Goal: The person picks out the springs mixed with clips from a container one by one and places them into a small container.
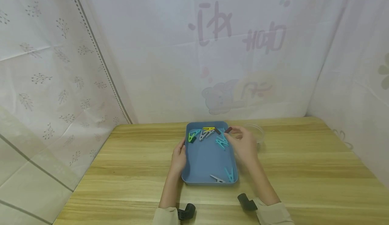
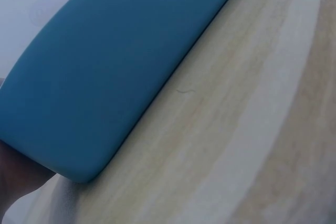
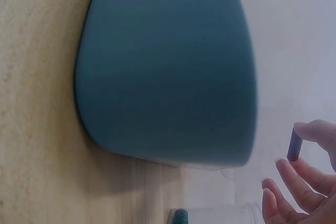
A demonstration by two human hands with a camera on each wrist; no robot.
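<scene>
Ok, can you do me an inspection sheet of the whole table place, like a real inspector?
Surface: wood-grain table.
Job's things: blue tray holding teal, yellow, green and grey clips, most toward the far end, two by the near edge.
Clutter: clear container beyond the right hand; black wrist pieces.
Grip: left hand touches the tray's left side; right hand pinches a small dark ridged piece.
Cables: nothing seen.
Surroundings: patterned pale cloths.
</scene>
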